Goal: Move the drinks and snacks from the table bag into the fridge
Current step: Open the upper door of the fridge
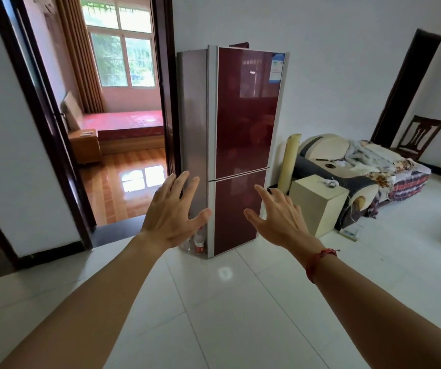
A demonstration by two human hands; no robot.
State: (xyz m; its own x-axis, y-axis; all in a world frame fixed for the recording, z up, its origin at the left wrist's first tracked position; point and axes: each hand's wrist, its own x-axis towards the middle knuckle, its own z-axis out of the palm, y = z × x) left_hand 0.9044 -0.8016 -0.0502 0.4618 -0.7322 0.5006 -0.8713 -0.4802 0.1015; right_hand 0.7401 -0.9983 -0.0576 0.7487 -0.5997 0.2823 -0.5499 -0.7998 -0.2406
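Observation:
A tall dark red fridge (243,115) with grey sides stands against the white wall ahead, both of its doors closed. My left hand (172,214) is stretched out in front of me with fingers spread, holding nothing, in line with the fridge's lower left corner. My right hand (280,219) is likewise out with fingers spread and empty, in front of the lower door; a red string sits on that wrist. Neither hand touches the fridge. The table and the bag are out of view.
An open doorway (112,145) on the left leads into a room with a red bed and wooden floor. A cream box (317,203) and a cluttered sofa (368,166) stand right of the fridge. Bottles (199,242) sit on the floor at the fridge's left corner. White tiles lie underfoot.

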